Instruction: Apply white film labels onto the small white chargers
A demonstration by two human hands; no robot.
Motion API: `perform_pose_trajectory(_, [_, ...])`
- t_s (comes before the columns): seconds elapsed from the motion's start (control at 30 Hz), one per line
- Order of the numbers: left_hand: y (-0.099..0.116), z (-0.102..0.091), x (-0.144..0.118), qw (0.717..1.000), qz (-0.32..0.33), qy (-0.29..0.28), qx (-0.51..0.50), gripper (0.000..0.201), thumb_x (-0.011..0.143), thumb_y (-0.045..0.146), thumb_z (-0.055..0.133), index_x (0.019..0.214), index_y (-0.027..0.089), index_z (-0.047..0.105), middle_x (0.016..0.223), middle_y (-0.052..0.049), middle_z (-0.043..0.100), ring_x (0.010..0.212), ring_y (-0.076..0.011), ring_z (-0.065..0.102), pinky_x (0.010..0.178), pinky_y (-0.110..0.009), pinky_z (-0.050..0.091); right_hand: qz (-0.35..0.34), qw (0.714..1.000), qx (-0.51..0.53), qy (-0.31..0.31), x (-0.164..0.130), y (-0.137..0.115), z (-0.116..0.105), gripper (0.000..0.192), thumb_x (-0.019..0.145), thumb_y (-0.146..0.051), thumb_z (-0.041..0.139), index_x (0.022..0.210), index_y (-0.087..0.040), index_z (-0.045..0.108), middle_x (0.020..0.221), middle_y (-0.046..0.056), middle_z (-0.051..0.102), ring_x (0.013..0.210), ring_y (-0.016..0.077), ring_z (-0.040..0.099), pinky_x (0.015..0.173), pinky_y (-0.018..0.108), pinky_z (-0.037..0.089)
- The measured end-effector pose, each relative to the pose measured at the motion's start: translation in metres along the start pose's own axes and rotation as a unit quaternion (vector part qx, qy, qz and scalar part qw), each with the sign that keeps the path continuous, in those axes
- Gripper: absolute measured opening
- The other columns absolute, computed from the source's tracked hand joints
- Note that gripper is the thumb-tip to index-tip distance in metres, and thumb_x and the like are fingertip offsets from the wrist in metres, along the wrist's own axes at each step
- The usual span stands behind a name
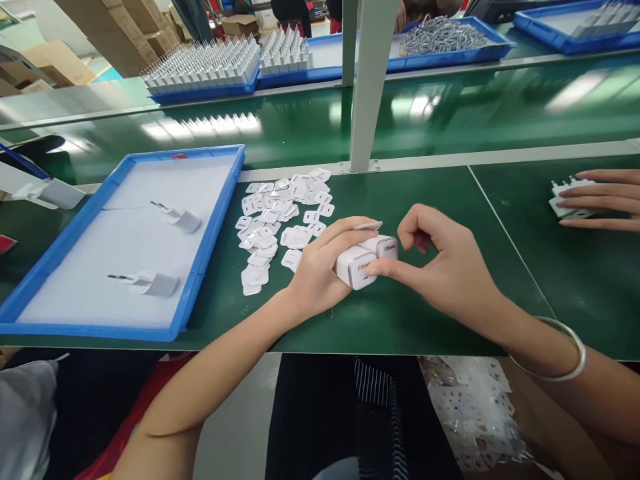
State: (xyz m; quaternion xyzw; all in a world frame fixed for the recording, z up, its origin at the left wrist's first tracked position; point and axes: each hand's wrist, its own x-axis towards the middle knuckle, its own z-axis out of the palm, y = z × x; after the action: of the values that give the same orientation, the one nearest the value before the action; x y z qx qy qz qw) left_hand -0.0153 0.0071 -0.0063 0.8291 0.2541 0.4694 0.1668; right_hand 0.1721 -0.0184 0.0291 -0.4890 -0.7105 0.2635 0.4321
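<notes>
My left hand (317, 277) is wrapped round two white charger blocks (346, 268), side by side with their printed faces toward the right. A thin white cover plate (369, 226) sticks out at its fingertips. With its thumb, my right hand (445, 270) presses on the face of the nearer block; its other fingers are bent and apart from the thumb, with nothing visible between them. Just left of my left hand, many loose white cover plates (259, 252) lie in a heap on the green table (310, 330).
A blue-rimmed tray (200, 267) on the left bears two white plug pieces (185, 221). Beyond stand a white post (369, 87) and trays of upright white pieces (205, 63) and metal parts (445, 37). At right, another person's hand (607, 200) covers a white pronged piece (575, 198).
</notes>
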Motion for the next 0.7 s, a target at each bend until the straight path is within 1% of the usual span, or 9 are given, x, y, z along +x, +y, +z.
perform_pose_trajectory(0.03, [0.002,-0.001,0.001,1.0,-0.006,0.005,-0.01,0.031,0.086,0.025,0.072,0.115,0.017,0.065,0.122,-0.013,0.069,0.112,-0.0222,0.068,0.093,-0.037,0.059,0.004,0.999,0.032,0.002,0.0,0.002,0.002,0.045,0.071,-0.037,0.087,0.076,-0.023,0.045,0.077,-0.003,0.045,0.069,0.0136,0.043,0.06,0.027,0.038])
perform_pose_trajectory(0.1, [0.006,-0.002,0.004,0.999,-0.018,0.017,-0.037,0.032,0.084,0.025,0.075,0.114,0.018,0.066,0.121,-0.012,0.07,0.11,-0.022,0.069,0.092,-0.037,0.06,0.038,0.986,0.158,-0.045,0.0,0.005,0.005,0.04,0.079,-0.045,0.08,0.089,-0.024,0.047,0.09,-0.001,0.049,0.077,0.0149,0.048,0.064,0.028,0.043])
perform_pose_trajectory(0.17, [0.009,-0.003,0.006,0.998,-0.027,0.027,-0.057,0.032,0.083,0.023,0.076,0.113,0.019,0.067,0.12,-0.01,0.069,0.109,-0.0219,0.069,0.091,-0.038,0.06,0.084,0.944,0.298,-0.111,-0.001,0.006,0.007,0.033,0.09,-0.05,0.067,0.096,-0.026,0.046,0.094,-0.001,0.051,0.08,0.0143,0.051,0.065,0.027,0.046])
perform_pose_trajectory(0.23, [0.01,-0.004,0.007,0.997,-0.028,0.032,-0.064,0.031,0.083,0.019,0.075,0.113,0.019,0.067,0.12,-0.01,0.069,0.109,-0.022,0.069,0.091,-0.038,0.06,0.123,0.908,0.375,-0.14,-0.001,0.005,0.007,0.028,0.094,-0.048,0.062,0.098,-0.026,0.045,0.092,-0.001,0.052,0.081,0.0134,0.054,0.066,0.025,0.048])
perform_pose_trajectory(0.3, [0.009,-0.004,0.006,0.997,-0.026,0.03,-0.062,0.03,0.084,0.018,0.073,0.113,0.019,0.068,0.119,-0.01,0.07,0.109,-0.0219,0.069,0.091,-0.038,0.06,0.145,0.896,0.396,-0.142,-0.002,0.002,0.007,0.027,0.094,-0.044,0.065,0.098,-0.026,0.045,0.091,-0.002,0.054,0.082,0.0128,0.055,0.068,0.024,0.049])
perform_pose_trajectory(0.37, [0.01,-0.005,0.005,0.998,-0.023,0.027,-0.059,0.029,0.085,0.019,0.073,0.113,0.019,0.068,0.12,-0.01,0.07,0.109,-0.0215,0.069,0.091,-0.038,0.06,0.156,0.894,0.395,-0.14,-0.002,-0.001,0.007,0.03,0.091,-0.04,0.07,0.096,-0.026,0.043,0.09,-0.003,0.054,0.08,0.012,0.056,0.066,0.023,0.049])
perform_pose_trajectory(0.47, [0.01,-0.003,0.004,0.998,-0.022,0.023,-0.053,0.03,0.084,0.021,0.074,0.113,0.019,0.068,0.122,-0.01,0.07,0.111,-0.0216,0.068,0.092,-0.037,0.059,0.152,0.907,0.366,-0.143,-0.001,-0.002,0.007,0.037,0.086,-0.035,0.077,0.094,-0.026,0.042,0.088,-0.004,0.052,0.077,0.0114,0.054,0.063,0.022,0.047])
perform_pose_trajectory(0.6, [0.006,0.0,0.006,0.996,-0.053,0.027,-0.063,0.032,0.08,0.024,0.078,0.11,0.019,0.069,0.119,-0.009,0.072,0.11,-0.0211,0.069,0.093,-0.037,0.058,0.124,0.935,0.307,-0.124,0.003,0.006,0.007,0.032,0.088,-0.036,0.073,0.091,-0.025,0.043,0.092,-0.002,0.05,0.078,0.0116,0.051,0.065,0.023,0.046])
perform_pose_trajectory(0.7, [-0.002,0.007,0.006,0.994,-0.062,0.025,-0.084,0.032,0.079,0.027,0.079,0.108,0.017,0.069,0.117,-0.011,0.072,0.108,-0.0209,0.069,0.093,-0.037,0.057,0.139,0.928,0.307,-0.156,0.005,0.014,0.008,0.041,0.083,-0.039,0.078,0.094,-0.026,0.041,0.091,-0.002,0.05,0.078,0.0125,0.051,0.064,0.024,0.046])
